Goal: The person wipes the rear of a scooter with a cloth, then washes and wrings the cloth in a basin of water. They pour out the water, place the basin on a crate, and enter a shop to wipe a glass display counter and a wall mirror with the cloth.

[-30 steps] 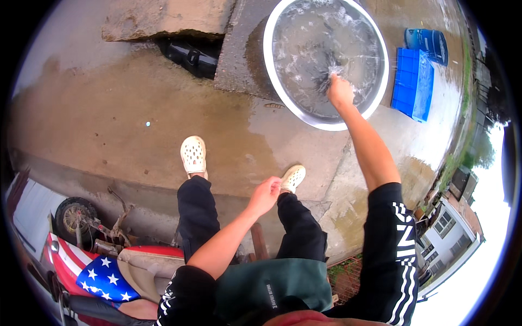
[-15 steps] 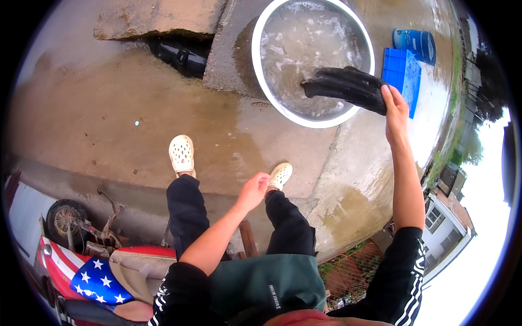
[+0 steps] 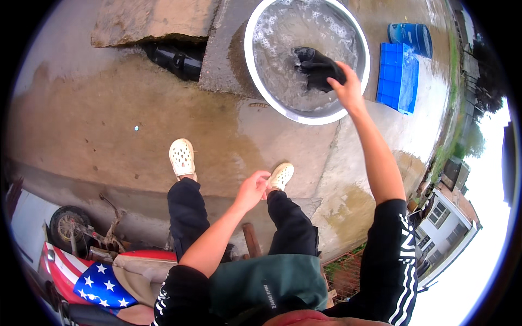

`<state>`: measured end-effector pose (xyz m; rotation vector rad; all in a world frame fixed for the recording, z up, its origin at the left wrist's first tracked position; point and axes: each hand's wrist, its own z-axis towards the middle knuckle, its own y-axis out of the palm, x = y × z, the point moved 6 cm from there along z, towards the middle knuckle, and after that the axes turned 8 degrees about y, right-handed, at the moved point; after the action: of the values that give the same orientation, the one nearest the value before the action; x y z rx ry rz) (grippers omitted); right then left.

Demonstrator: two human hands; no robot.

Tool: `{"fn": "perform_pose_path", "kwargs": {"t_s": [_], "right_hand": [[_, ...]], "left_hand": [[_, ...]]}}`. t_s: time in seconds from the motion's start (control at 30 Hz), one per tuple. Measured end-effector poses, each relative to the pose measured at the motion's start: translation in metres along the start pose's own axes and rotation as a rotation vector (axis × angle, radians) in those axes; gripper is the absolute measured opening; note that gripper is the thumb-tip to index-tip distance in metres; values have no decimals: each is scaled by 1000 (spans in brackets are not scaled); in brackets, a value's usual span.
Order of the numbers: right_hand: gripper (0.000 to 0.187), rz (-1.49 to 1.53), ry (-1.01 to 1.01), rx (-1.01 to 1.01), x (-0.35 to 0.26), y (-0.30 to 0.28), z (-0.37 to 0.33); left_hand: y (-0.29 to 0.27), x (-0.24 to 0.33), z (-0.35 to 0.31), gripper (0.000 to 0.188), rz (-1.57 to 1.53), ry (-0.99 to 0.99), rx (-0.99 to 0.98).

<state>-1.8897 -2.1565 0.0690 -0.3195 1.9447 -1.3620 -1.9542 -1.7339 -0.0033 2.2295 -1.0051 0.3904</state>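
My right hand [image 3: 348, 89] is closed on one end of a black cloth [image 3: 318, 68], which looks wet. The cloth's other end lies in the murky, foamy water of a large round metal basin [image 3: 251, 65]. Its exact kind cannot be made out. My left hand [image 3: 253, 190] hangs in front of my right shin, beside my cream clog [image 3: 281, 175]. It holds nothing, and its fingers are loosely bent and a little apart.
Right of the basin stand a blue plastic crate [image 3: 390, 79] and a blue drum [image 3: 410, 38]. A concrete slab [image 3: 155, 19] lies at the far left, with a dark glossy object [image 3: 176, 61] under its edge. A red vehicle with a star-patterned cover [image 3: 100, 282] is at the lower left.
My right hand has moved left and inward over the basin, lowering the black cloth into the water, where it now bunches up. The left hand stays in place, its fingers slightly more spread.
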Motion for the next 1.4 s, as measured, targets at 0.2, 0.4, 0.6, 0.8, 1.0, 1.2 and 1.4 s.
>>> {"fn": "perform_pose_path", "kwargs": {"t_s": [0.2, 0.4, 0.6, 0.8, 1.0, 1.2, 1.4], "right_hand": [[39, -382, 424, -171, 86, 90, 21], [35, 383, 451, -243, 70, 53, -16], [30, 729, 326, -264, -19, 4, -104], [33, 561, 515, -116, 35, 54, -45], [44, 201, 776, 295, 105, 88, -10], [41, 781, 527, -273, 31, 109, -17], [41, 648, 622, 59, 78, 84, 2]], "left_hand": [[2, 59, 13, 51, -310, 477, -50], [50, 217, 149, 88, -572, 242, 127], [56, 232, 257, 64, -843, 104, 74], [38, 225, 254, 31, -796, 333, 246], [16, 224, 227, 54, -350, 190, 183], [17, 220, 248, 83, -374, 30, 288], [-11, 213, 257, 38, -537, 271, 323]]}}
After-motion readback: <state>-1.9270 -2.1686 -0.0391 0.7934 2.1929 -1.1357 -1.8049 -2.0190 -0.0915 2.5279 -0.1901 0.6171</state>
